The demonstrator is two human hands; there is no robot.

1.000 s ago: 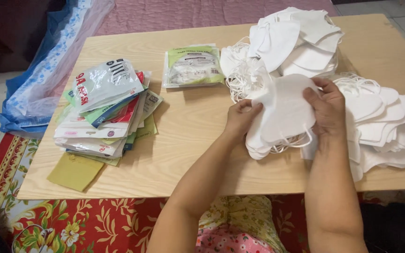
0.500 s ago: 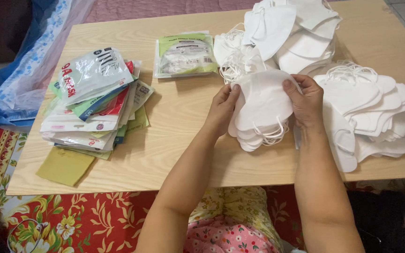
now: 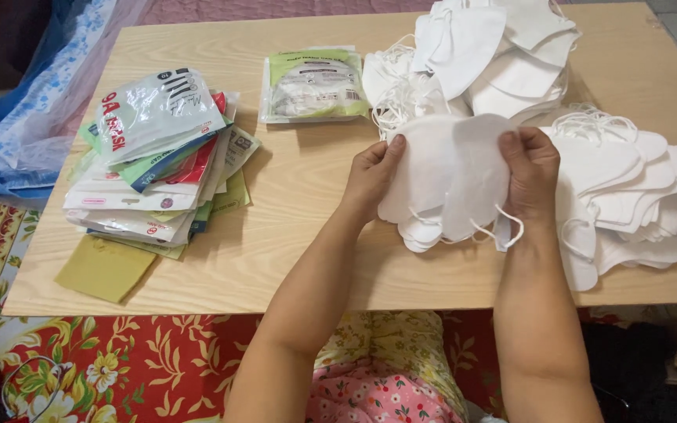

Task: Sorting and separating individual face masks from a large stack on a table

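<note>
Low wooden table (image 3: 307,235), pale grain, set over a red floral mat (image 3: 80,360); position in view matches the earlier pictures, with only the camera's framing shifted. Heap of loose white face masks (image 3: 628,188) at the table's right side, a second heap (image 3: 503,55) at the far edge, both lying as they did a second ago. Stack of flat printed plastic pouches (image 3: 150,164) at the left, unmoved, over a yellow-green sheet (image 3: 103,266) at the near left corner. One sealed green-and-clear pouch (image 3: 311,86) lies alone at the far centre, unchanged. Blue plastic bag (image 3: 33,125) off the table's left edge. Held bundle of white masks (image 3: 448,180), just above the table in front of the right heap: a second ago it was gathered tighter between the hands; now it is spread wider, its ear loops hanging below. Left hand (image 3: 370,176), forearm reaching up from the near edge, fingers pinching the bundle's left edge, thumb on top. Right hand (image 3: 534,168), wrist straight, fingers curled over and gripping the bundle's right edge, knuckles facing the camera.
</note>
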